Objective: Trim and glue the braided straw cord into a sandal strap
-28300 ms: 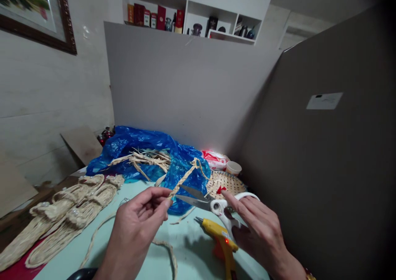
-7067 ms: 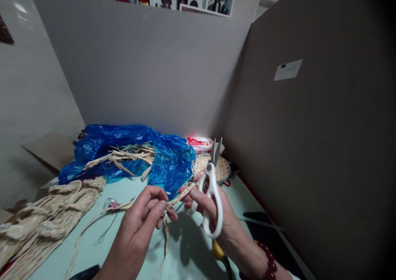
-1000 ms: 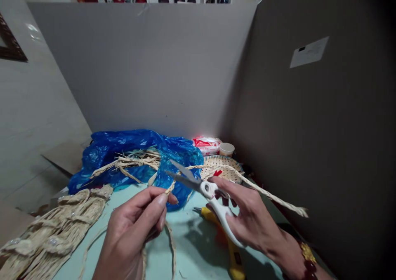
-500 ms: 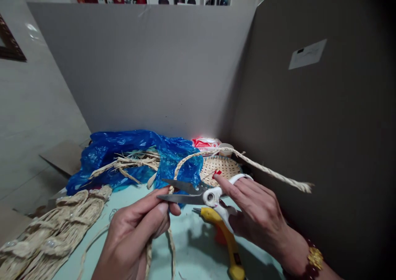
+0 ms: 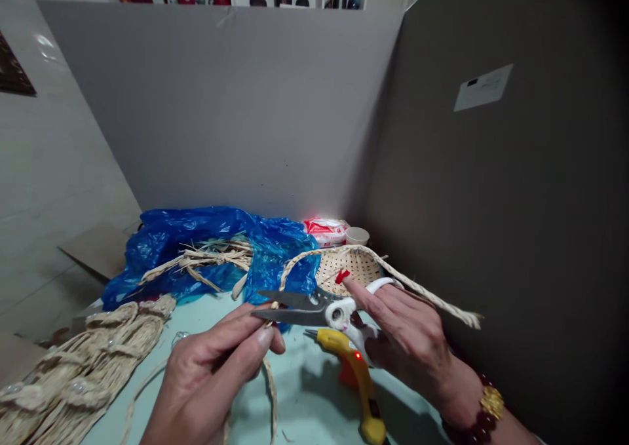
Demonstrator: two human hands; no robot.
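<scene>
My left hand (image 5: 211, 366) pinches a braided straw cord (image 5: 413, 281) between thumb and fingers. One stretch of the cord arches up and off to the right, ending frayed; another hangs below the hand. White-handled scissors (image 5: 304, 316) are in my right hand (image 5: 407, 330), fingers through the loops. Their blades are slightly parted, with the cord between them just beside my left fingertips. Under the scissors a yellow glue gun (image 5: 369, 399) stands on the table, its small red light lit.
Woven straw pieces with clear beads (image 5: 98, 360) lie at the left. Behind are a blue plastic bag (image 5: 162, 229) with a straw bundle (image 5: 216, 256), a woven basket (image 5: 361, 268), a small cup (image 5: 357, 236) and a red-and-white packet (image 5: 325, 230). Grey panels (image 5: 221, 104) enclose the back and right.
The scissor blades have closed partway on the cord. The cord's arched free stretch has dropped lower, its end shifting left. The red light on the glue gun now shows.
</scene>
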